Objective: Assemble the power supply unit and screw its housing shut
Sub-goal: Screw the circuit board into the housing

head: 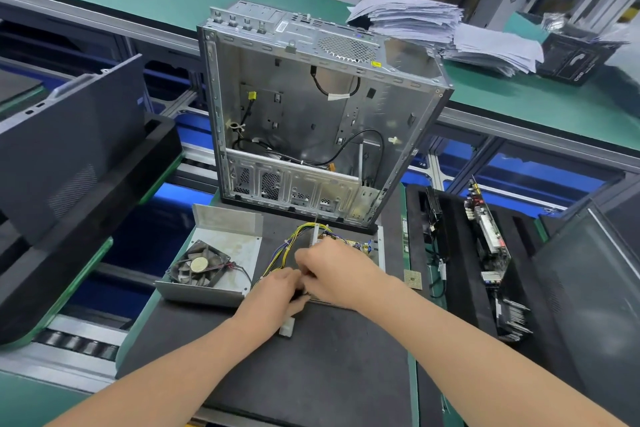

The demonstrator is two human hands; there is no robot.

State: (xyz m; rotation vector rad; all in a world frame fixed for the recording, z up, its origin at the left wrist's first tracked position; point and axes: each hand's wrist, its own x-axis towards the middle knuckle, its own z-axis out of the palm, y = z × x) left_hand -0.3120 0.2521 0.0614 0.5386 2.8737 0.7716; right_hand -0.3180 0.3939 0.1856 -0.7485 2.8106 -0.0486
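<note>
The power supply's lower housing with its circuit board [363, 246] lies on the black mat, mostly hidden under my hands. A bundle of yellow and black wires [294, 241] curves from the board toward my hands. My left hand [277, 291] and my right hand [332, 270] meet over the housing's front left corner, fingers curled and pinching something small and dark there; I cannot tell what it is. A white connector [287, 326] lies below my left wrist. The grey metal cover [239, 246] with a black fan [199, 267] in it sits open-side up to the left.
An open, empty computer case [311, 114] stands upright just behind the work spot. Black foam trays on the right hold circuit cards [488, 239]. A small square chip [413, 279] lies by the mat's right edge. Dark panels [69, 149] lean at the left. Paper stacks [415, 21] and a seated person are at the back.
</note>
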